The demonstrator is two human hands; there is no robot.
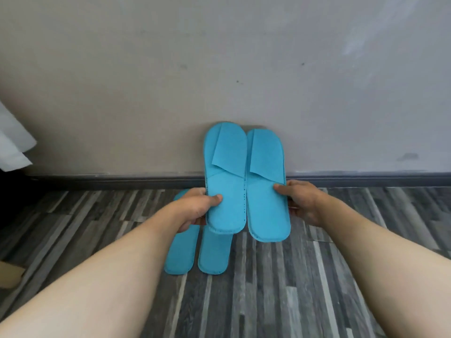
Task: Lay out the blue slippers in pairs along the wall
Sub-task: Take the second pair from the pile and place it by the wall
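Note:
I hold two flat blue slippers side by side in the air, toes up toward the wall. My left hand [197,206] grips the left slipper [225,176] at its left edge, thumb on the insole. My right hand [301,201] grips the right slipper [267,184] at its right edge, thumb on top. Below them, a second pair lies on the floor, heels toward me: one slipper [181,252] on the left and one slipper [214,254] beside it. Their toe ends are hidden behind my left hand and the held slipper.
A grey wall [219,69] with a dark baseboard [109,181] runs across the view. The floor [292,289] is grey wood-pattern planks. White fabric [12,142] hangs at the left edge, and a tan object [9,276] sits at the lower left.

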